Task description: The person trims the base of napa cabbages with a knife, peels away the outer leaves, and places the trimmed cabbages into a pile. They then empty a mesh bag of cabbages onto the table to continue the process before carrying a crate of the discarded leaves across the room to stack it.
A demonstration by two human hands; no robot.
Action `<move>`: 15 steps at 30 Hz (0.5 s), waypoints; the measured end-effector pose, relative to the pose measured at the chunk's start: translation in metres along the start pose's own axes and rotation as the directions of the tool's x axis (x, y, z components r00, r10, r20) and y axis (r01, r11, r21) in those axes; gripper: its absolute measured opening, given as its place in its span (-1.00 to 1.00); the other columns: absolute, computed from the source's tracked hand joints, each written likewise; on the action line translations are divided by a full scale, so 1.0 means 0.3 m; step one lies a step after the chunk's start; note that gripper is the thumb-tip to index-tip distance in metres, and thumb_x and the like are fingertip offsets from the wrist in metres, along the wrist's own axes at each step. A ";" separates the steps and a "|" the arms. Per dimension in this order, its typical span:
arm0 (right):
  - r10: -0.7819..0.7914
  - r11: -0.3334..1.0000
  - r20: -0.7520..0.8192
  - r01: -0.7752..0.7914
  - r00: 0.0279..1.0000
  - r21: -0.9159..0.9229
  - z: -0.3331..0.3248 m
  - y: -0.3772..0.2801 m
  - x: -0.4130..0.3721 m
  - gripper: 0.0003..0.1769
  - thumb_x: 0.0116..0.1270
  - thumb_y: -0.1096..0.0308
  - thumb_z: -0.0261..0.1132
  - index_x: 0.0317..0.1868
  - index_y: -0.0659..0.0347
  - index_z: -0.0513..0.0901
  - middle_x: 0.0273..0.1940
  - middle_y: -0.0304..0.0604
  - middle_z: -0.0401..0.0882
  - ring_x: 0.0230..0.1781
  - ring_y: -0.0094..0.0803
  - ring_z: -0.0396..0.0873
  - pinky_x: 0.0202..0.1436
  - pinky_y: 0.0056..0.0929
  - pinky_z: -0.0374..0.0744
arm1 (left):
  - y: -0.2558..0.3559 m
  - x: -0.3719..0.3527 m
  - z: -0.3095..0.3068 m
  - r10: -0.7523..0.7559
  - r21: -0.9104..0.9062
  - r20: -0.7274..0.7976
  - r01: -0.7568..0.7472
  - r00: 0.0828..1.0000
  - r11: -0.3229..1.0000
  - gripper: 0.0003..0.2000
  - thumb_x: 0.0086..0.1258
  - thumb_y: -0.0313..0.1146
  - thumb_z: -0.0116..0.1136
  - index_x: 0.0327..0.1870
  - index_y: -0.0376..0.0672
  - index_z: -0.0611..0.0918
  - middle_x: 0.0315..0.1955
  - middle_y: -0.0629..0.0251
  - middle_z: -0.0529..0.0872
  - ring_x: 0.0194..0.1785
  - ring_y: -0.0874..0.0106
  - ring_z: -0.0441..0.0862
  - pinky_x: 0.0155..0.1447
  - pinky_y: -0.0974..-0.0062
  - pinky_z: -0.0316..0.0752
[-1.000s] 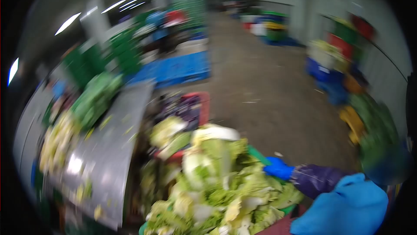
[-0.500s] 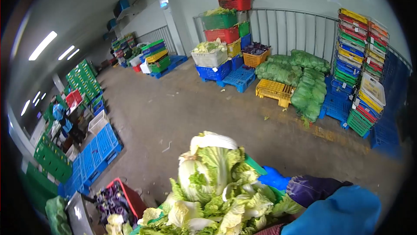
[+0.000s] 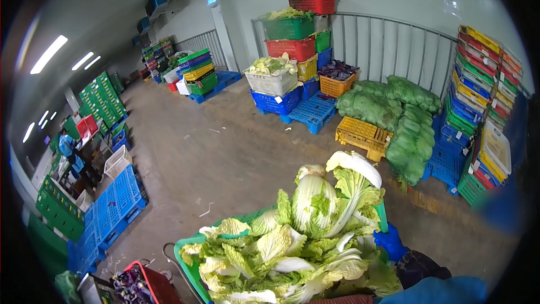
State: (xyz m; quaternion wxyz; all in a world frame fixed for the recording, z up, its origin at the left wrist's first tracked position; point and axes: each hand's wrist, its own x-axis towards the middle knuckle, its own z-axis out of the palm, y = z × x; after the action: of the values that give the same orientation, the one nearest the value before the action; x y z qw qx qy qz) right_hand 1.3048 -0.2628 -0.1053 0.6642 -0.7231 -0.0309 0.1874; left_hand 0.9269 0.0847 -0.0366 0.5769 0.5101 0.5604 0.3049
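A green crate [image 3: 187,260] heaped with loose napa cabbage leaves [image 3: 281,253] fills the bottom middle of the head view, directly before my body. On top of the heap, toward the far right, rests a whole-looking napa cabbage [image 3: 314,205] beside a large white-ribbed leaf [image 3: 357,172]. My right hand [image 3: 391,242], in a blue glove, is closed around the crate's right side near its rim. A metal bar handle [image 3: 169,256] sticks out at the crate's left. My left hand is out of sight.
A red crate of purple trimmings [image 3: 154,281] stands at lower left, near blue pallets [image 3: 118,208]. Ahead are stacked vegetable crates [image 3: 289,51], a yellow pallet [image 3: 363,135], green netted sacks [image 3: 410,146] and tall crate stacks [image 3: 472,79]. Another person [image 3: 70,149] stands far left.
The crate has shifted right in view, and its left rim and more leaves now show. My right hand has moved slightly right and down with it. The background has shifted slightly.
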 end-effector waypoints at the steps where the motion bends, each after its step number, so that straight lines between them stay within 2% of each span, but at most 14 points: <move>1: -0.059 0.998 -0.029 0.058 0.998 -0.009 0.005 0.030 0.052 -0.68 0.16 0.46 0.27 -0.07 0.24 0.44 -0.49 -0.31 0.45 -0.56 -0.63 0.40 -0.49 -0.59 0.43 | 0.049 0.030 0.045 -0.027 -0.005 0.000 0.027 1.000 1.000 -0.83 0.28 -0.26 0.10 -0.48 -0.06 0.45 -0.73 0.54 0.31 -0.72 0.66 0.20 -0.65 0.64 0.10; 3: -0.100 0.995 -0.061 0.099 0.993 -0.022 0.047 0.011 0.171 -0.69 0.15 0.48 0.28 -0.09 0.24 0.44 -0.50 -0.31 0.44 -0.56 -0.63 0.40 -0.49 -0.58 0.43 | 0.070 0.202 0.133 -0.067 -0.102 0.051 0.072 0.996 0.992 -0.83 0.27 -0.25 0.11 -0.47 -0.07 0.46 -0.73 0.53 0.32 -0.70 0.65 0.21 -0.62 0.64 0.10; 5: -0.124 0.987 -0.084 0.131 0.989 0.089 0.120 -0.083 0.258 -0.68 0.12 0.51 0.28 -0.09 0.23 0.45 -0.51 -0.31 0.44 -0.57 -0.62 0.40 -0.50 -0.57 0.43 | 0.105 0.352 0.213 0.058 0.031 0.036 -0.059 0.998 0.998 -0.82 0.25 -0.23 0.12 -0.47 -0.08 0.48 -0.74 0.54 0.32 -0.68 0.66 0.22 -0.59 0.64 0.11; 7: -0.111 0.993 -0.139 0.114 0.984 0.011 0.197 -0.155 0.375 -0.65 0.11 0.50 0.28 -0.06 0.25 0.45 -0.50 -0.27 0.47 -0.58 -0.58 0.43 -0.51 -0.54 0.44 | 0.185 0.514 0.316 0.012 0.024 0.083 -0.014 0.996 1.000 -0.81 0.24 -0.21 0.14 -0.47 -0.10 0.49 -0.73 0.54 0.32 -0.66 0.66 0.21 -0.57 0.64 0.12; 9: -0.103 0.994 -0.263 0.091 0.959 -0.055 0.264 -0.224 0.475 -0.72 0.09 0.49 0.27 -0.15 0.30 0.49 -0.48 -0.25 0.48 -0.56 -0.54 0.43 -0.48 -0.50 0.43 | 0.251 0.663 0.417 0.003 0.024 0.155 -0.007 0.988 1.000 -0.80 0.24 -0.20 0.15 -0.49 -0.09 0.49 -0.70 0.54 0.34 -0.65 0.67 0.20 -0.57 0.63 0.11; 10: -0.096 0.992 -0.325 0.063 0.941 -0.110 0.291 -0.241 0.531 -0.71 0.11 0.50 0.26 -0.12 0.31 0.48 -0.48 -0.23 0.49 -0.56 -0.52 0.44 -0.47 -0.50 0.43 | 0.277 0.732 0.462 0.023 0.019 0.185 -0.027 0.982 0.999 -0.80 0.24 -0.20 0.15 -0.48 -0.09 0.49 -0.70 0.54 0.33 -0.64 0.67 0.19 -0.58 0.62 0.09; 11: -0.087 0.992 -0.330 0.050 0.940 -0.119 0.306 -0.253 0.593 -0.71 0.11 0.50 0.26 -0.12 0.31 0.48 -0.48 -0.23 0.49 -0.56 -0.52 0.44 -0.47 -0.50 0.43 | 0.307 0.796 0.513 0.018 0.001 0.192 -0.019 0.981 1.000 -0.80 0.24 -0.21 0.16 -0.49 -0.08 0.49 -0.69 0.55 0.32 -0.63 0.66 0.19 -0.56 0.63 0.09; 13: -0.142 0.990 -0.289 0.131 0.947 -0.056 0.320 -0.279 0.663 -0.72 0.11 0.49 0.26 -0.13 0.30 0.47 -0.48 -0.22 0.49 -0.56 -0.51 0.45 -0.47 -0.50 0.44 | 0.398 0.857 0.593 0.059 0.011 0.236 -0.064 0.970 0.998 -0.78 0.24 -0.18 0.15 -0.50 -0.08 0.47 -0.66 0.53 0.32 -0.59 0.65 0.20 -0.51 0.62 0.12; 15: -0.087 0.992 -0.316 0.052 0.945 -0.118 0.373 -0.326 0.768 -0.74 0.13 0.47 0.25 -0.15 0.29 0.47 -0.47 -0.22 0.49 -0.55 -0.50 0.45 -0.46 -0.48 0.44 | 0.362 1.063 0.679 0.036 0.018 0.232 -0.041 0.972 0.999 -0.81 0.22 -0.21 0.18 -0.45 -0.09 0.50 -0.65 0.51 0.40 -0.60 0.65 0.26 -0.52 0.62 0.17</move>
State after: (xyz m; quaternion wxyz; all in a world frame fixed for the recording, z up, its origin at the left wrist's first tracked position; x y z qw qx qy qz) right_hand 1.5037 -0.0775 -0.0687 0.6266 -0.7771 0.0418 0.0421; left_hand 1.2051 0.3608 -0.0728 0.6265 0.5595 0.4826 0.2483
